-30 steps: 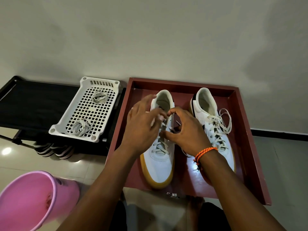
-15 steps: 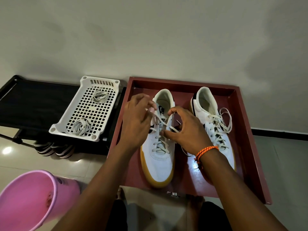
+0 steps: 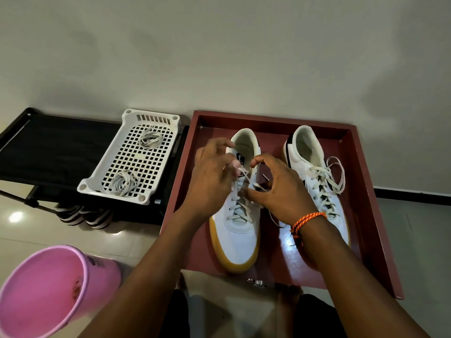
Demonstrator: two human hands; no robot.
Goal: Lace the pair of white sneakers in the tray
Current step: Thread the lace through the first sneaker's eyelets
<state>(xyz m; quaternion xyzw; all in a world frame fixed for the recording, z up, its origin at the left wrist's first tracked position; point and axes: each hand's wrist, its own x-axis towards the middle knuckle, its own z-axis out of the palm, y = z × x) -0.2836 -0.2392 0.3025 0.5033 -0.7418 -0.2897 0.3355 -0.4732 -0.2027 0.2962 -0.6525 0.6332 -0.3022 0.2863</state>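
**Desk:** White on maroon, is that it?

**Operator:** Yes. From my remote feed, both sneakers sit toe-near in the tray (image 3: 366, 191). The right sneaker (image 3: 324, 191) is laced, its ends loose. The left sneaker (image 3: 238, 228) is laced part-way up; my guess is the top eyelets remain.

**Desk:** Hands?

**Operator:** The left hand (image 3: 210, 181) pinches one end of the lace (image 3: 244, 178) above the tongue. The right hand (image 3: 283, 189) curls at the other side, fingertips at the lace; I cannot tell whether it truly grips.

**Desk:** How will it handle?

**Operator:** I judge the lace flat, soft and limp, so it should be taken near its tip, where it is stiffest. The shoe looks light and may slide on the glossy tray unless steadied.

**Desk:** Surroundings?

**Operator:** The tray lies on a pale tiled floor against a plain wall. Left of it, a white basket (image 3: 102, 181) holding two coiled laces rests on a black rack (image 3: 48, 152). A pink bucket (image 3: 48, 289) stands near left.
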